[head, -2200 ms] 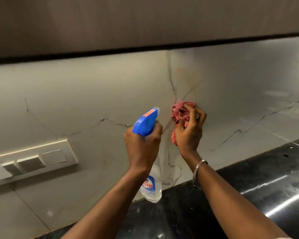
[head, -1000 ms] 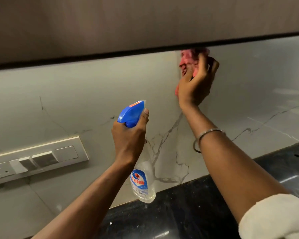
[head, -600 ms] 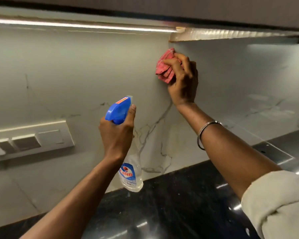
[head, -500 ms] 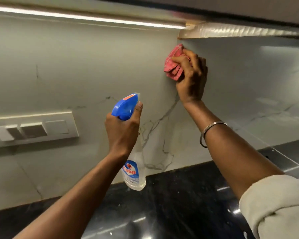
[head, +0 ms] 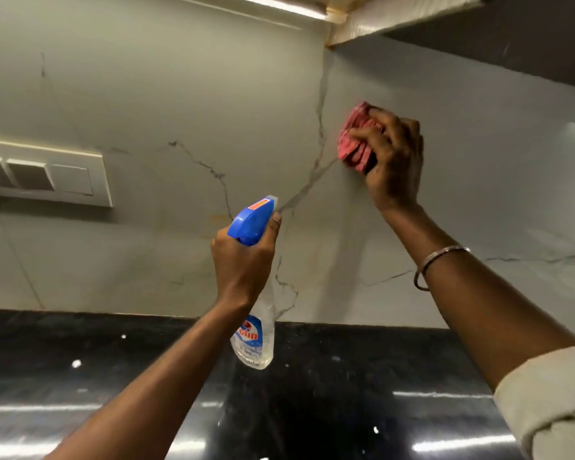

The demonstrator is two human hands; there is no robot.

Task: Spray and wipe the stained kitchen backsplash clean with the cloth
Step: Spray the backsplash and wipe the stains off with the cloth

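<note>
Two-handed: pressing the bunched red cloth [head: 354, 141] against the backsplash [head: 180, 94] with the right hand [head: 395, 161] curled round it; holding the spray bottle [head: 254, 336] nearly upright with the left hand [head: 243, 260] closed round its neck.

**One brand label, partly legible**

On the clear spray bottle [head: 258, 355], a blue-and-white label [head: 250, 332] is carried, on which the red letters "olin" can be read. The start of the word is cut off at 9 o'clock by the forearm. An orange sticker [head: 258, 204] on the blue spray head [head: 250, 224] is too blurred to be read.
</note>
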